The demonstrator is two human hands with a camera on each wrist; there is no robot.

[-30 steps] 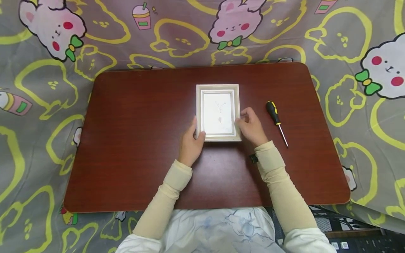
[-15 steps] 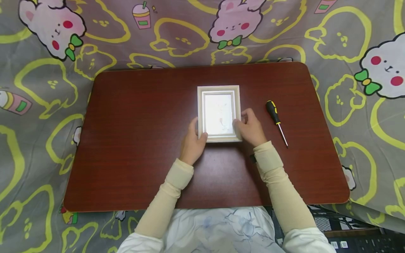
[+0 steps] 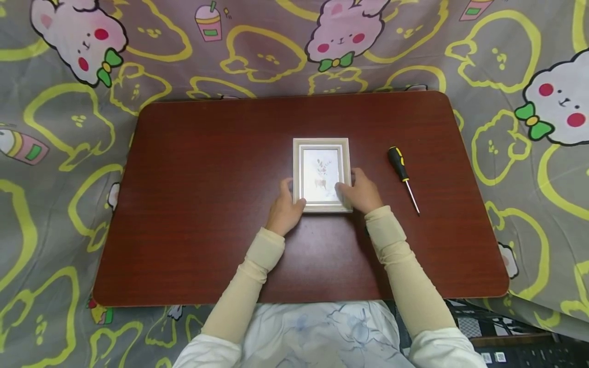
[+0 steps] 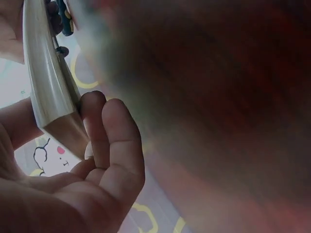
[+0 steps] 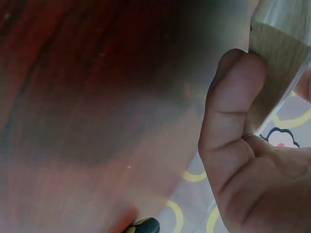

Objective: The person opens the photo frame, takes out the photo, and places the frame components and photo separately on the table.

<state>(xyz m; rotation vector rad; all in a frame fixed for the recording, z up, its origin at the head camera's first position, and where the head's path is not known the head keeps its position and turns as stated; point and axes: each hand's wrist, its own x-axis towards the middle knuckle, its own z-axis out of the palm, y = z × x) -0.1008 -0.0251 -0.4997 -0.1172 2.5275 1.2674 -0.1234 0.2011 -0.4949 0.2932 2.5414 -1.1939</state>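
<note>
A cream picture frame (image 3: 298,168) with a pale floral print is held between both hands over the middle of the table. My left hand (image 3: 285,210) grips its lower left side, thumb on the front corner and fingers behind. My right hand (image 3: 362,192) holds the lower right side, its thumb lying over the glass. In the left wrist view the frame's edge (image 4: 43,73) rises from the left hand (image 4: 107,160), fingertips against its back. The right wrist view has the right hand's (image 5: 238,136) curled fingers at the frame's wooden side (image 5: 277,68).
A black and yellow screwdriver (image 3: 398,162) lies to the right of the frame, its tip toward the front. The reddish-brown table (image 3: 193,204) has rounded corners. A patterned cloth (image 3: 257,51) surrounds it, and a black keyboard (image 3: 543,355) sits at the lower right.
The picture frame has come slightly nearer and to the right, and looks more tilted, so its print shows more clearly. Both hands moved with it; the right thumb reaches further over the front.
</note>
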